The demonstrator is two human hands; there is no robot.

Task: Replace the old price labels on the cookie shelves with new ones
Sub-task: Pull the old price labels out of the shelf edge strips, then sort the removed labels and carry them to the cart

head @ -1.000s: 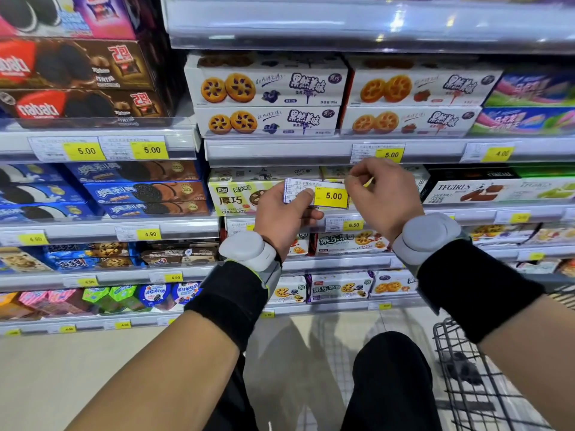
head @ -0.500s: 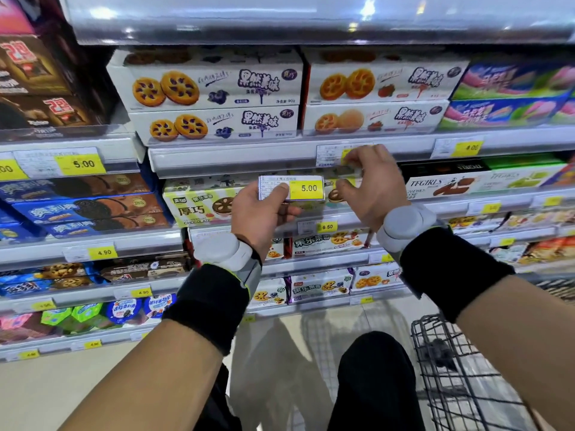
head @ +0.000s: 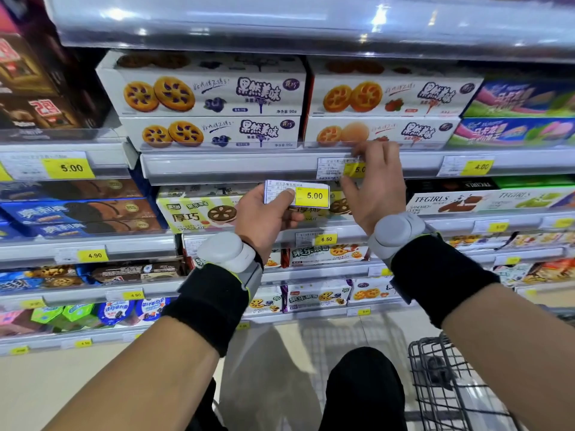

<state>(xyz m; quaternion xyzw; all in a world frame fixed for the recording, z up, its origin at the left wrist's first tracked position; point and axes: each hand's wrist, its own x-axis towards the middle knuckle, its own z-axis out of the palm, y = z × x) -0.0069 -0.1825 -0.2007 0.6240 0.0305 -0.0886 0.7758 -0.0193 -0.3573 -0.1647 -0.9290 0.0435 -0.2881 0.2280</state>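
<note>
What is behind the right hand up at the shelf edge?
A price label in the shelf rail; the right hand covers its yellow price, showing only "5.". Its fingertip grip is hidden.

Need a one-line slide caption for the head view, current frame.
Left hand holds a loose 5.00 price label while right hand works at the label in the shelf rail under the cookie boxes.

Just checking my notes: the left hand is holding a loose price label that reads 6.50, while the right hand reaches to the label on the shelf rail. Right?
Not quite. In the head view, the loose price label held by the left hand reads 5.00, not 6.50. The right hand does reach the shelf rail label.
</note>
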